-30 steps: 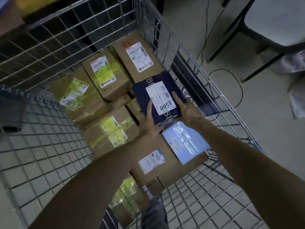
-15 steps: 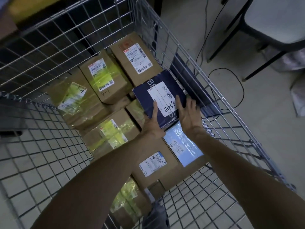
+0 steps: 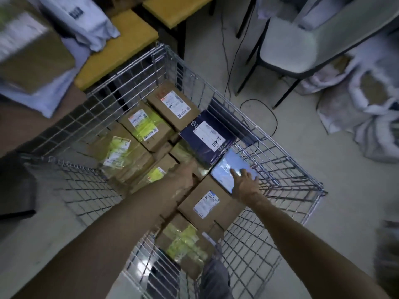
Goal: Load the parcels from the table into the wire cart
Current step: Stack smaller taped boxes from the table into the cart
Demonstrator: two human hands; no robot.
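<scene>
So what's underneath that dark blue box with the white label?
A brown cardboard box with yellow tape pokes out beneath the dark blue box; whatever else supports it is covered.

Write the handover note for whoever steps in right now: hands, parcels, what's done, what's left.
Left hand: blurred, seems open, holds nothing, over the brown boxes.
Right hand: open, fingers spread over the pale blue parcel; contact unclear.
Done: the navy box lies in the wire cart among other parcels, no grip on it.
Left: a cardboard box and a pale bag wait beyond the cart, upper left; load them.
</scene>
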